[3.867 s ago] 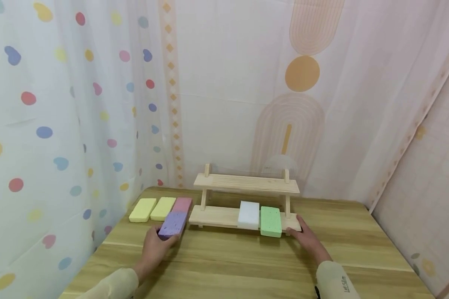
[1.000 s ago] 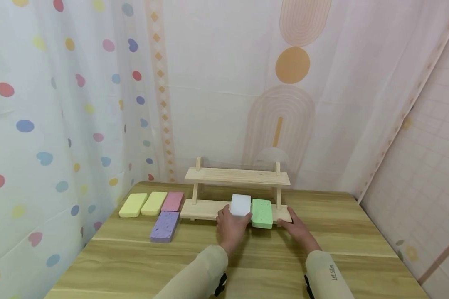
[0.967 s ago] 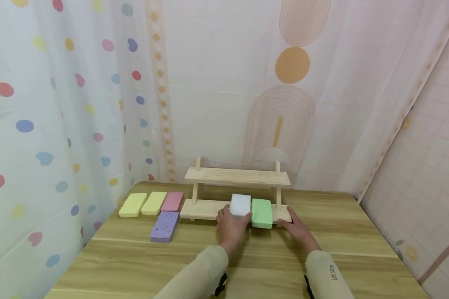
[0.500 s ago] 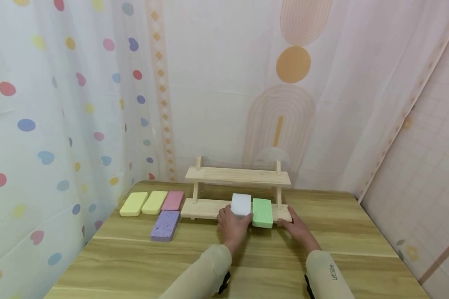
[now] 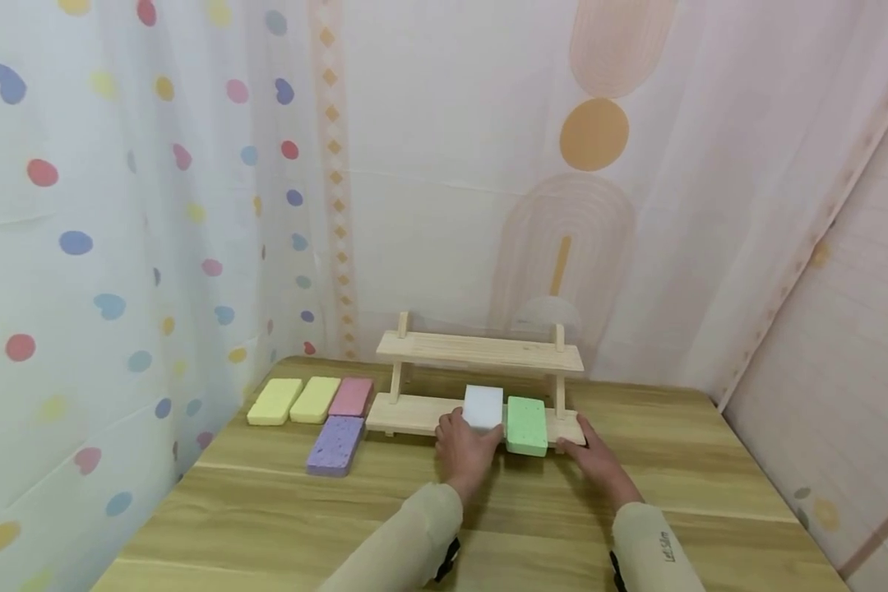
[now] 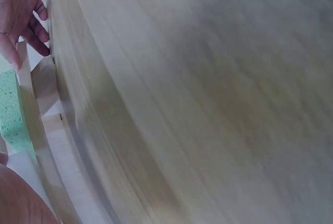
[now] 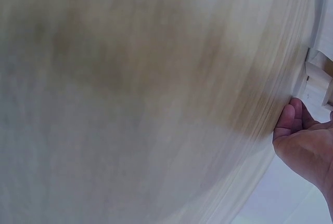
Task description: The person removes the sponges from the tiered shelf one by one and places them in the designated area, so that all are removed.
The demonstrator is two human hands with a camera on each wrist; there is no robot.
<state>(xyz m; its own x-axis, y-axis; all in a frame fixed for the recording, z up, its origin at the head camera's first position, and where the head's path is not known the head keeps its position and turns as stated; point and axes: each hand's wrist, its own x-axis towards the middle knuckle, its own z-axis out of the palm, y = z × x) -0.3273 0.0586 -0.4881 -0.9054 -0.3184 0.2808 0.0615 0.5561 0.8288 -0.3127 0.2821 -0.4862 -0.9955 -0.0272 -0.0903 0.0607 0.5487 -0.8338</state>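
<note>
A two-tier wooden shelf [image 5: 414,412] stands on the table. Its lower board carries a white sponge [image 5: 483,406] and, just to the right, a green sponge [image 5: 526,426]. My left hand [image 5: 464,452] holds the white sponge by its near end, fingers along the left side and thumb on the right. At the right end of the lower board, my right hand [image 5: 598,462] grips the shelf, thumb in front and fingers round the end. In the left wrist view, the green sponge [image 6: 11,110] lies between the two hands.
On the table [image 5: 266,526], left of the shelf, lie two yellow sponges [image 5: 275,401], a pink sponge [image 5: 351,397] and a purple sponge [image 5: 336,445] in front of the pink one. Patterned curtains [image 5: 437,164] hang behind and at the sides. The shelf's upper board [image 5: 481,349] is bare.
My left hand has let go of the purple sponge, now in front of the pink one, and moved right to take hold of the white sponge. My right hand has stayed at the shelf's end.
</note>
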